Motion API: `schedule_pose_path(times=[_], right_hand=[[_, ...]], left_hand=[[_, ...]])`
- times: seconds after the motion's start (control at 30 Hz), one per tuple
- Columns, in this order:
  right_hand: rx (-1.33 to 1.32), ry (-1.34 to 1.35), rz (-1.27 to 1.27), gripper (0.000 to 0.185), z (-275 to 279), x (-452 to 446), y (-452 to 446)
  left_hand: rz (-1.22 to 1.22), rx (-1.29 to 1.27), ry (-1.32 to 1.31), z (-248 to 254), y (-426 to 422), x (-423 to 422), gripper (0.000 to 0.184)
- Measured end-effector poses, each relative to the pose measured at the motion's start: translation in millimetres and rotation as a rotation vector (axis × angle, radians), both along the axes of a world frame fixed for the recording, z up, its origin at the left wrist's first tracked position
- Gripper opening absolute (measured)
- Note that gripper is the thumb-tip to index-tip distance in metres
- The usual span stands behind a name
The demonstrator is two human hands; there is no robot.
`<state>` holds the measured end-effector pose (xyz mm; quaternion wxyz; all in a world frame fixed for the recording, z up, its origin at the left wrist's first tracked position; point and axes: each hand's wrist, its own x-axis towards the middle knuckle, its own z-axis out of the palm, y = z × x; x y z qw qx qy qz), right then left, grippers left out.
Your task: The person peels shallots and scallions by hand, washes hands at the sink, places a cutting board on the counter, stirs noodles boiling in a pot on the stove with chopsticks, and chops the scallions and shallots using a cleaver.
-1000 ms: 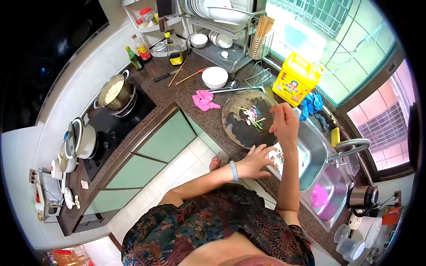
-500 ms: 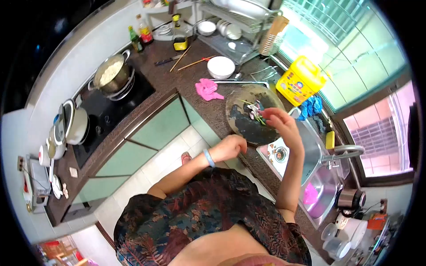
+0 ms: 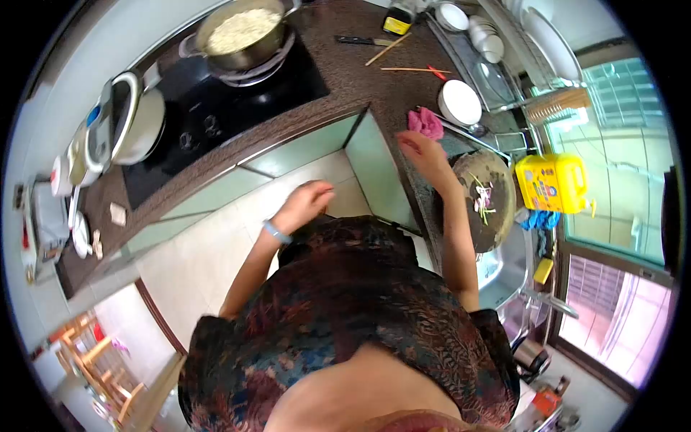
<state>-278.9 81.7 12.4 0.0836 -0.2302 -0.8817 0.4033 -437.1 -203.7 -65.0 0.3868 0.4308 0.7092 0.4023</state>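
Pink cloth (image 3: 426,124) lies crumpled on the bench (image 3: 374,83), near its front edge and just past the inner corner. From where I stand, starting at the left, a pale pot (image 3: 146,133) sits at the left end of the black hob (image 3: 180,93), and a metal pot (image 3: 250,57) full of pale food stands at its right end. Then comes the left hand (image 3: 299,207), over the floor in front of the bench, a pale bracelet (image 3: 277,232) on its wrist; its fingers are blurred and bent, and I cannot tell how tightly they close. Beyond, toward the bench's back edge, are a knife (image 3: 358,40) and 2 chopsticks (image 3: 389,49). The right hand (image 3: 425,158) hovers at the front edge, fingers loosely spread in a wide grip, beside the cloth; I can't tell if they touch. Behind the cloth is 1 white bowl (image 3: 459,102). Farther right, the round board (image 3: 497,169) carries cut green and purplish-white pieces (image 3: 483,198), and a yellow jug (image 3: 551,183) stands beside its far edge.
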Motion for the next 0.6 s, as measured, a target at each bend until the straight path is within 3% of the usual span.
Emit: schedule_pose_path(times=[0.1, 0.23, 0.33, 0.4, 0.43, 0.53, 0.6], right_hand=[[0.005, -0.011, 0.06, 0.025, -14, -50, 6], [0.105, -0.005, 0.101, 0.023, -6, -90, 20], [0.296, 0.001, 0.142, 0.021, -43, -116, 66], [0.62, -0.107, 0.033, 0.016, -74, -131, 103], [0.617, -0.111, 0.031, 0.016, -78, -139, 117], [0.995, -0.144, 0.003, 0.014, -92, -163, 154], [1.035, -0.252, 0.014, 0.013, -102, -171, 171]], left_hand=[[0.196, 0.038, 0.075, -36, -36, -29, 0.025], [0.3, -0.028, 0.043, -32, -46, -53, 0.023], [0.292, 0.004, 0.028, -30, -32, -60, 0.023], [0.298, 0.048, 0.036, -23, -15, -60, 0.022], [0.295, 0.045, 0.033, -19, -6, -59, 0.022], [0.274, 0.027, 0.028, -11, 17, -55, 0.021], [0.296, 0.045, 0.035, -9, 30, -52, 0.021]])
